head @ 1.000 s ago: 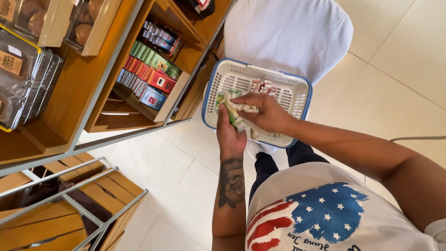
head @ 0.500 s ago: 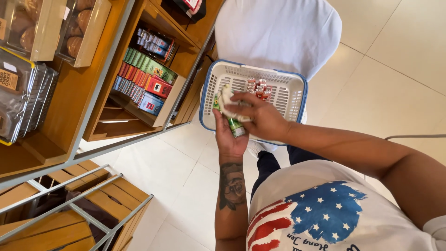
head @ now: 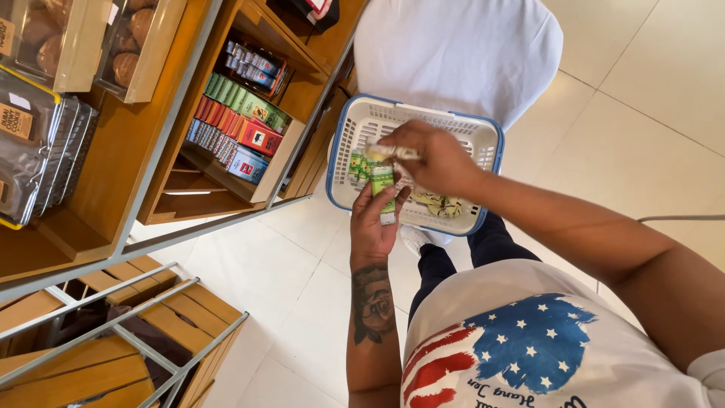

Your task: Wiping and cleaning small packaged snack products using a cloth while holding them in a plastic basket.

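Observation:
My left hand (head: pixel 372 230) is raised palm-up and grips a small stack of green bar packets (head: pixel 384 189) at the near edge of a white plastic basket with a blue rim (head: pixel 492 155). My right hand (head: pixel 436 160) reaches over the basket and pinches a pale flat packet (head: pixel 389 153) just above the green stack. Inside the basket lie more green packets (head: pixel 355 167) and a yellowish wrapped item (head: pixel 442 205).
A wooden shelf unit on the left holds a tray of colourful bars (head: pixel 240 125), boxes of baked goods (head: pixel 128 38) and dark bags (head: pixel 34 143). Wooden crates in a metal frame (head: pixel 113 332) stand lower left. White cloth (head: pixel 461 53) lies beyond the basket, on pale tiled floor.
My right hand has risen slightly off the green stack and now holds a pale packet over the basket. The left hand and basket have stayed nearly in place.

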